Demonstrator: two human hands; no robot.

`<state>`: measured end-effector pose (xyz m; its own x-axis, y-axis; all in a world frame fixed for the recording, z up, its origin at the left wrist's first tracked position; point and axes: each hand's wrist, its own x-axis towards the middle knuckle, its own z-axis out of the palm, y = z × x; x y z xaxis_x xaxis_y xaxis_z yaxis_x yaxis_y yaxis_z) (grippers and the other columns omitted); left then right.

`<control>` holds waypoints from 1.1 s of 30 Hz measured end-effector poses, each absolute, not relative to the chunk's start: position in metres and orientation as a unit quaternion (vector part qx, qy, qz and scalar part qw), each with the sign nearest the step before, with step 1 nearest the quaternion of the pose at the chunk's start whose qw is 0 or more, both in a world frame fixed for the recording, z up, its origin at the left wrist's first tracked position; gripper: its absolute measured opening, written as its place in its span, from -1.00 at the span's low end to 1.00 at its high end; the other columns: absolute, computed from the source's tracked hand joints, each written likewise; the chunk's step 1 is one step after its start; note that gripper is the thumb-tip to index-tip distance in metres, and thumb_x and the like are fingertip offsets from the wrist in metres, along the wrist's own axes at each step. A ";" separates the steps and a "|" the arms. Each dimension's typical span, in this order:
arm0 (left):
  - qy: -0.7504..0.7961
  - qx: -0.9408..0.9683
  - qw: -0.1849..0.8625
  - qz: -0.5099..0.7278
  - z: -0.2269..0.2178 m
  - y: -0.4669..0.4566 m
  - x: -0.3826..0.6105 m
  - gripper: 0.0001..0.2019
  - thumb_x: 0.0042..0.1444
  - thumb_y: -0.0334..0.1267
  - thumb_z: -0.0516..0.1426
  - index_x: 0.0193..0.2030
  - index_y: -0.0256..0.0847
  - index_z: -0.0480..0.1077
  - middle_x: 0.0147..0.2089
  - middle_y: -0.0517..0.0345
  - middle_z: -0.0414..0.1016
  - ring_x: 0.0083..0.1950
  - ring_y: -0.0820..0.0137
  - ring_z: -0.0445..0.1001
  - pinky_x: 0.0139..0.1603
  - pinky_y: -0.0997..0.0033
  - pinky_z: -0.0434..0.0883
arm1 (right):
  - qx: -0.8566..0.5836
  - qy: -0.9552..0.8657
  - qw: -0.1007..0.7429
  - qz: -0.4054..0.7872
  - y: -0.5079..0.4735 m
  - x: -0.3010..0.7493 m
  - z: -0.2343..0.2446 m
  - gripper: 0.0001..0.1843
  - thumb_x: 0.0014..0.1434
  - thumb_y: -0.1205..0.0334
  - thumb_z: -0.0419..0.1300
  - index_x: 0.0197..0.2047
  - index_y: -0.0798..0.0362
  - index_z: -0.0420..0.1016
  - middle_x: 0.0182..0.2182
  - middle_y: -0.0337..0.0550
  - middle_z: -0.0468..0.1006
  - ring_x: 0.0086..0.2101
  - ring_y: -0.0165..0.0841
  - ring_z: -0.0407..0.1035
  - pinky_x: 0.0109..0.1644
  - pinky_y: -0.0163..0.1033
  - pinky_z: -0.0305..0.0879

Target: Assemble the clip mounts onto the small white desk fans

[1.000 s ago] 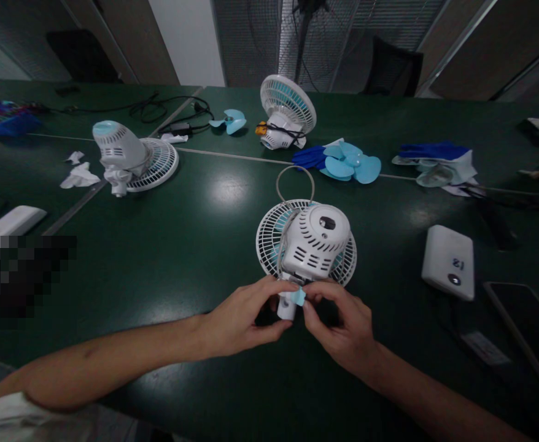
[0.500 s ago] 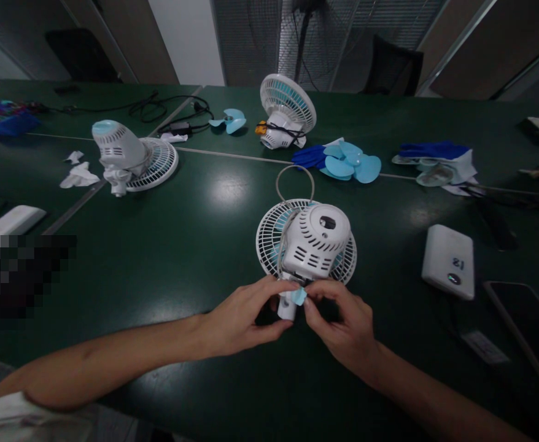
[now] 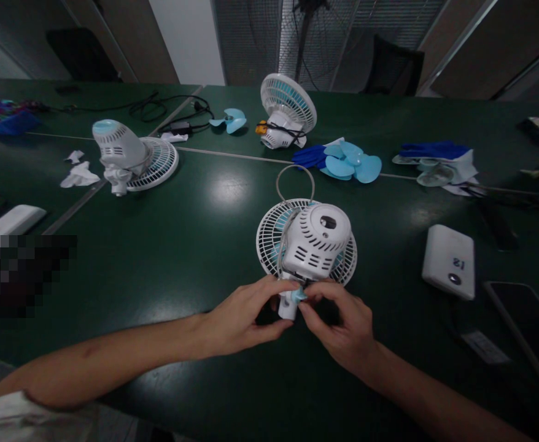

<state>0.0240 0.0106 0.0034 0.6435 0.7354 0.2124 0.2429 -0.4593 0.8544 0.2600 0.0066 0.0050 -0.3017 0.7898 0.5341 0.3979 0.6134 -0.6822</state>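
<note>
A white electric fan [image 3: 316,239] lies on its grille in front of me, its motor housing facing up and a grey cable looped behind it. My left hand [image 3: 246,318] is closed around the fan's short white neck, thumb and fingers on either side. Against the side of that neck sits a small light-blue knob [image 3: 298,294]. The fingertips of my right hand [image 3: 343,319] pinch this knob from the right. Part of the knob is hidden by the fingers.
Farther back stand another fan [image 3: 290,113] and, to the left, a third fan [image 3: 122,150]. Blue fan blades [image 3: 352,161] lie by blue gloves [image 3: 309,157]. On the right are a white power bank [image 3: 449,261] and a phone [image 3: 527,325]. Paper scraps [image 3: 80,175] lie left.
The fingers of my right hand have shifted slightly on the blue knob, which shows at a different angle. My left hand and the fan stay in place.
</note>
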 end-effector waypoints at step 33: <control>0.304 0.798 0.425 0.301 0.003 0.011 0.025 -0.40 0.34 -0.26 0.24 0.45 -0.02 0.15 0.07 0.04 0.48 -0.10 0.37 0.50 -0.06 0.38 0.49 | -0.363 -0.788 0.453 0.204 0.004 0.260 0.005 -0.67 0.25 0.49 0.22 0.06 0.05 0.44 -0.26 -0.20 0.59 -0.32 -0.39 0.55 -0.19 -0.28 0.51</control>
